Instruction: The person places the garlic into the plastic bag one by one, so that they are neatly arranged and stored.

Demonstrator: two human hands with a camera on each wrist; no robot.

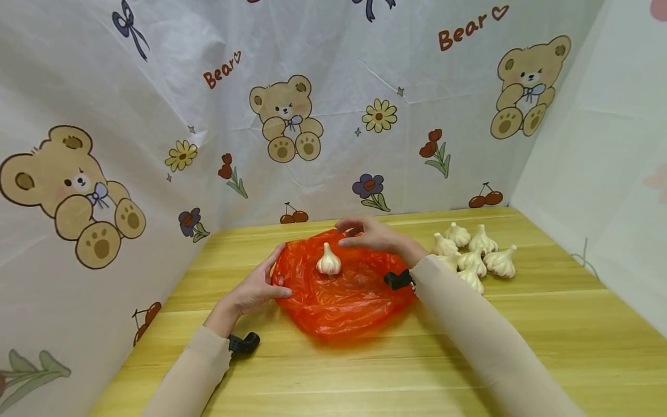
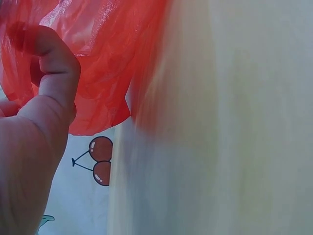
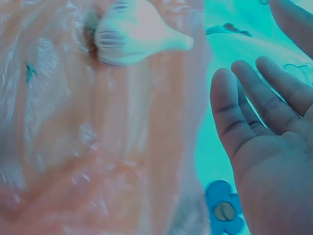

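Observation:
A red plastic bag (image 1: 344, 315) lies spread with its mouth open on the wooden table. One garlic bulb (image 1: 329, 262) shows upright within the bag's mouth, its stem pointing up; in the right wrist view the same garlic bulb (image 3: 132, 34) appears against the film. My left hand (image 1: 257, 288) grips the bag's left edge, thumb toward the near side; its bent thumb and wrist show beside the red film in the left wrist view. Over the bag's far side hovers my right hand (image 1: 367, 234), fingers loosely extended and holding nothing, close to the bulb.
Several garlic bulbs (image 1: 471, 255) are heaped on the table's right side, partly behind the right forearm. The wooden table (image 1: 312, 388) meets a bear-printed cloth (image 1: 333, 185) at its back and left. A white wall (image 1: 599, 174) borders the right.

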